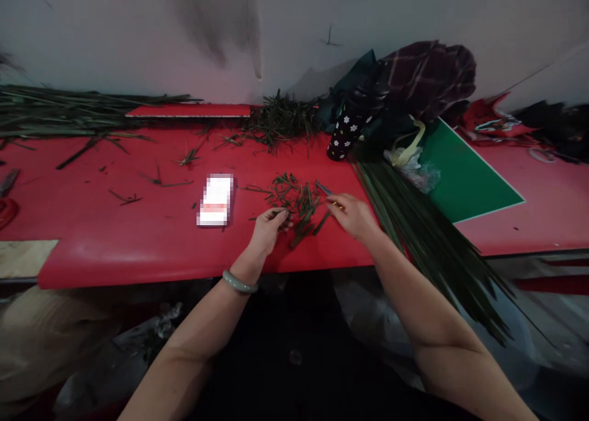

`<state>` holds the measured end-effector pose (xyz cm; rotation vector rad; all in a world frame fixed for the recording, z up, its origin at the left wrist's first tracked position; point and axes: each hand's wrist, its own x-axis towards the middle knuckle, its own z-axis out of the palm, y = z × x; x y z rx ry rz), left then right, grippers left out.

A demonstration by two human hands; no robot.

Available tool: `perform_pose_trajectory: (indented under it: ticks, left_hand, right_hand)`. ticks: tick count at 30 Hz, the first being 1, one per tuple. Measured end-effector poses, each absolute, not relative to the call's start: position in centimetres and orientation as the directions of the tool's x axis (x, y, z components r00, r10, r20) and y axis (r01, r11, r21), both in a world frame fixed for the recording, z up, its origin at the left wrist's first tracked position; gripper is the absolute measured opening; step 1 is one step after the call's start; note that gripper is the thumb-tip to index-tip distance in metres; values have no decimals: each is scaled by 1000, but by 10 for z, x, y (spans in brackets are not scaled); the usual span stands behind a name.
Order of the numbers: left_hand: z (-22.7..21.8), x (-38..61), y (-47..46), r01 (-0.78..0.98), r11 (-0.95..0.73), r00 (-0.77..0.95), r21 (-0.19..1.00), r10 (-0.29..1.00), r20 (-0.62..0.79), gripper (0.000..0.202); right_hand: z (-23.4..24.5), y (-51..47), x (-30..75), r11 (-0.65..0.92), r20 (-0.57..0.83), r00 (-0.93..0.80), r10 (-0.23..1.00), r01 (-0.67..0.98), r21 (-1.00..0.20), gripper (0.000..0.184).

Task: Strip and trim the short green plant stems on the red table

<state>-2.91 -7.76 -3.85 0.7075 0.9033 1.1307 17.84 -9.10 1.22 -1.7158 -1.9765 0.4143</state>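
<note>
A small heap of short green leaf pieces (297, 199) lies on the red table (138, 237) in front of me. My left hand (269, 226), with a pale bangle on its wrist, has its fingers pinched on a few of those pieces at the heap's left edge. My right hand (353, 215) is closed around a small knife (326, 191) whose blade points up and left over the heap.
A phone (216, 200) lies left of the heap. A bundle of long green leaves (423, 231) runs off the table edge at right, beside a green board (464, 175). A black flowered bottle (343, 137), dark cloth (423, 77), more cuttings (280, 123) and long stalks (55, 111) sit at the back.
</note>
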Motion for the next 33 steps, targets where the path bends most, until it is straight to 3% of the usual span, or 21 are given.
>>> perform_pose_trajectory:
  ticks: [3, 8, 17, 33]
  left_hand:
    - [-42, -28, -78, -376, 261, 192, 889, 961, -201, 23]
    - [-40, -29, -80, -289, 228, 199, 930, 964, -175, 22]
    - [-37, -24, -81, -234, 188, 236, 954, 963, -132, 18]
    - [-33, -22, -82, -211, 177, 249, 961, 961, -122, 19]
  right_hand:
    - [-4, -92, 140, 174, 115, -135, 984, 595, -784, 28]
    - [-26, -90, 104, 99, 113, 22, 993, 336, -937, 19]
    - [-48, -88, 106, -5, 20, 165, 986, 152, -988, 22]
    - [-44, -88, 109, 38, 59, 95, 994, 211, -977, 19]
